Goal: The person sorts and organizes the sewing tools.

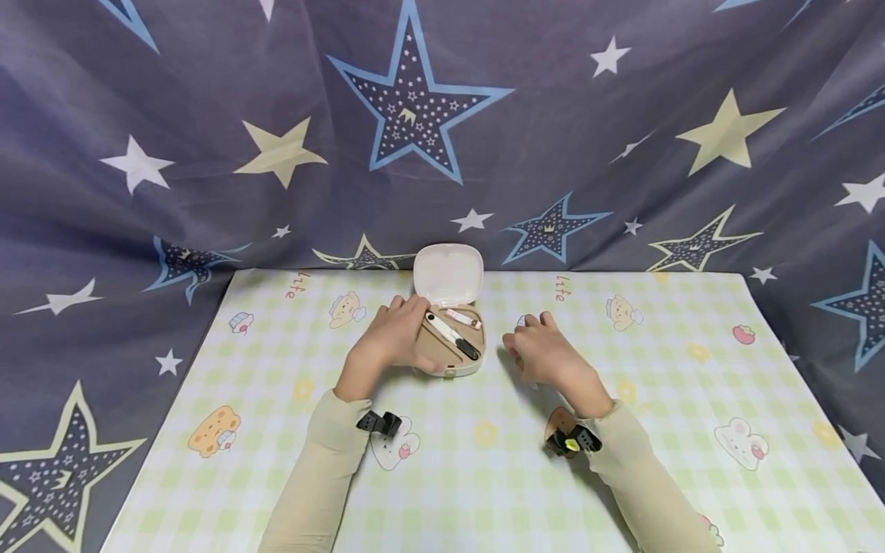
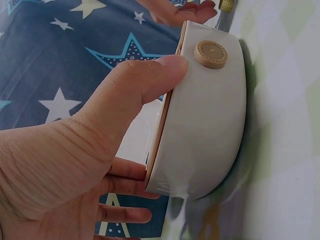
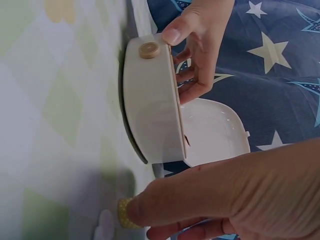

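Observation:
A white sewing box [image 2: 210,120] with a tan rim stands on the table, its white lid [image 1: 449,274] raised at the back. In its tan inside lie white thread snips with a black end [image 1: 452,336] and a small pink-and-white piece [image 1: 463,319]. My left hand [image 1: 394,338] holds the box at its left side, thumb on the front rim beside a round tan button clasp [image 2: 210,54], fingers farther back. To the right of the box, my right hand [image 1: 548,353] pinches a small gold dimpled thimble [image 3: 126,214] low by the tabletop.
A checked green-and-white cloth [image 1: 484,476] with cartoon prints covers the table. Behind the box hangs a dark star-patterned curtain [image 1: 553,138]. Black wrist straps with cameras [image 1: 379,423] sit on both sleeves.

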`<state>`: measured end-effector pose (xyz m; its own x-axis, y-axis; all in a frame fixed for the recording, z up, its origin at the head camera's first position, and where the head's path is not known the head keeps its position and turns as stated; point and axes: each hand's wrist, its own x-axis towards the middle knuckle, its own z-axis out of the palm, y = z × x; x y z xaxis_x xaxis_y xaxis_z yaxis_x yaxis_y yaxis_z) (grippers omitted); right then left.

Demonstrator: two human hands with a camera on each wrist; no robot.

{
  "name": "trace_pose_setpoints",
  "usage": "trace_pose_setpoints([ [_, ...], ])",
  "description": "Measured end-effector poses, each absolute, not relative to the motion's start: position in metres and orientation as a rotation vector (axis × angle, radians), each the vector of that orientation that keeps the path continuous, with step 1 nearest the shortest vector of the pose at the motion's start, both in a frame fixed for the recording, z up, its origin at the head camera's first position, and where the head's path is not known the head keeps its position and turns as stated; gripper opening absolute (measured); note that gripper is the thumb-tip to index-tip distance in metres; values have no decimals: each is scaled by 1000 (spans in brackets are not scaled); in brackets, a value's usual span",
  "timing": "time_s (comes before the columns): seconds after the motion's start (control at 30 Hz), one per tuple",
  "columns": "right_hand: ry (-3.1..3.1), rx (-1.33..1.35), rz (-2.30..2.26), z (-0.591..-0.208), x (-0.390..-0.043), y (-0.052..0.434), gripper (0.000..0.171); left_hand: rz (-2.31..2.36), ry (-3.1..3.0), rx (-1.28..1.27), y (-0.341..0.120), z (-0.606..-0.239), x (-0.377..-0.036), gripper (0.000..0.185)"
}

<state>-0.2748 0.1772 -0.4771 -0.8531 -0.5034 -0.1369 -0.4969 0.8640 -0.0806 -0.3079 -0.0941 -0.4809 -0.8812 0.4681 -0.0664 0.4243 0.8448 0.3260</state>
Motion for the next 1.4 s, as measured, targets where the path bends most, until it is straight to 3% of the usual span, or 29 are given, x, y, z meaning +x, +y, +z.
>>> trace_pose_setpoints([
  [0.33,2991,-813,-106,-489,-282,179,27,473,2881,694,-94,-485,-309,96],
  [0.57,2994,-782,-144,-492,-283,181,18,489,2872,674,-94,-482,-306,95],
  [1.0,2944,-712,-118,-493,-285,181,24,509,2874,687,-94,-483,-307,96],
  [1.23,3009,-785,-156,-490,-284,181,25,512,2873,685,-94,-484,-306,97],
  [1.4,3214,-981,-213,-490,-284,181,20,511,2879,687,-95,-485,-306,100],
])
